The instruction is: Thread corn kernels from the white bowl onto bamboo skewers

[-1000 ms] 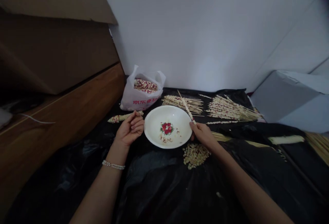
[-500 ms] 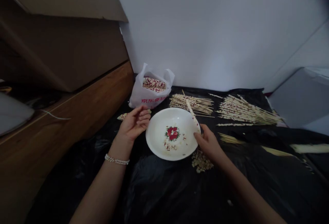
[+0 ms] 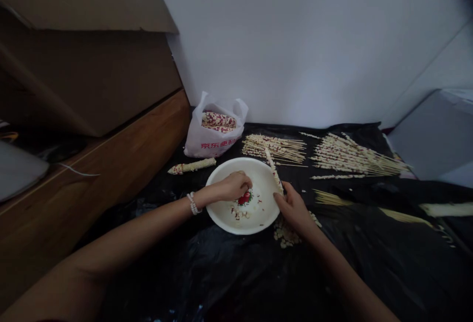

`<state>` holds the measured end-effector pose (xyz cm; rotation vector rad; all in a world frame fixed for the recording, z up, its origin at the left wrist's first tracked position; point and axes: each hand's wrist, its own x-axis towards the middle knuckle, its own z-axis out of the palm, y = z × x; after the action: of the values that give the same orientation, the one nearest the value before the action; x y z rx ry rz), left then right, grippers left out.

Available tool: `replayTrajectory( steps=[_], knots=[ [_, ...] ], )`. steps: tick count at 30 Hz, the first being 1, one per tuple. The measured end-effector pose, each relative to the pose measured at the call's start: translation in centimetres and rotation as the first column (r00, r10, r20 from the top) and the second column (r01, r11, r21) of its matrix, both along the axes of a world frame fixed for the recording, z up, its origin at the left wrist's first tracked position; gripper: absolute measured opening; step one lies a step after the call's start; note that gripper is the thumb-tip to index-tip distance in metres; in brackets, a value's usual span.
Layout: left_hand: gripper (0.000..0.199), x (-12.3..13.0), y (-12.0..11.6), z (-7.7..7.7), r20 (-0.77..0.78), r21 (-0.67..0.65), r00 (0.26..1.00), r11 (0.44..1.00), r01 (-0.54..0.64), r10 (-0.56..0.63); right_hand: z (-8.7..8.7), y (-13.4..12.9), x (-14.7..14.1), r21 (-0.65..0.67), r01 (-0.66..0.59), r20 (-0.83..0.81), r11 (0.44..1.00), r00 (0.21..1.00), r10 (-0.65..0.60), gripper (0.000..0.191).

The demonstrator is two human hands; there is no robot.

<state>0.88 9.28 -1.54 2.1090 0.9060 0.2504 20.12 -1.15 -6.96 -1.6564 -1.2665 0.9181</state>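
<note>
White bowl [image 3: 254,222]: our left hand [image 3: 235,186] inside (we can't tell its grip)
Kernel-covered skewer [image 3: 272,167]: grasped in our right hand [image 3: 294,208]

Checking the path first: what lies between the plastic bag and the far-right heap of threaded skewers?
A smaller heap of threaded skewers lies on the black sheeting between the plastic bag and the far-right heap; the head view shows it.

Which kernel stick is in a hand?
The kernel stick in the right hand, by the bowl; the other kernel sticks lie on black plastic.
</note>
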Motion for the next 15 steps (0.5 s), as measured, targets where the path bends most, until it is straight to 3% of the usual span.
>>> replayTrajectory(
  steps=[3,4,5,7,9,11,15],
  knots=[
    [0.02,-1.3,0.7,2.0,-0.066,-0.158,0.988,0.979,0.131,-0.143,-0.1,0.0,0.0,-0.006,-0.005,-0.001,1.0,1.0,0.005,0.048],
    [0.027,-1.7,1.0,2.4,-0.092,-0.225,0.983,0.965,0.133,-0.157,-0.1,0.0,0.0,-0.006,-0.004,-0.001,1.0,1.0,0.004,0.048],
    [0.031,-2.0,1.2,2.6,-0.118,-0.19,0.989,0.98,0.066,-0.089,-0.1,0.0,0.0,-0.005,-0.004,0.0,1.0,1.0,0.004,0.048],
    [0.027,-2.3,1.3,2.3,-0.169,-0.011,0.984,0.998,-0.056,0.053,-0.1,0.0,-0.1,-0.001,-0.002,0.001,1.0,1.0,0.002,0.048],
    [0.021,-2.2,0.7,1.3,-0.183,0.043,0.98,0.996,-0.072,0.079,-0.1,0.0,-0.1,0.0,0.0,0.003,1.0,1.0,0.0,0.048],
    [0.017,-2.0,-0.2,0.4,-0.204,0.044,0.978,0.998,-0.046,0.055,-0.1,0.0,-0.2,-0.001,0.002,0.005,1.0,1.0,-0.002,0.049],
    [0.014,-1.3,-0.6,0.3,-0.215,-0.123,0.965,0.985,0.124,-0.149,-0.3,0.0,-0.2,-0.004,0.012,0.01,1.0,1.0,-0.012,0.05]
  ],
)
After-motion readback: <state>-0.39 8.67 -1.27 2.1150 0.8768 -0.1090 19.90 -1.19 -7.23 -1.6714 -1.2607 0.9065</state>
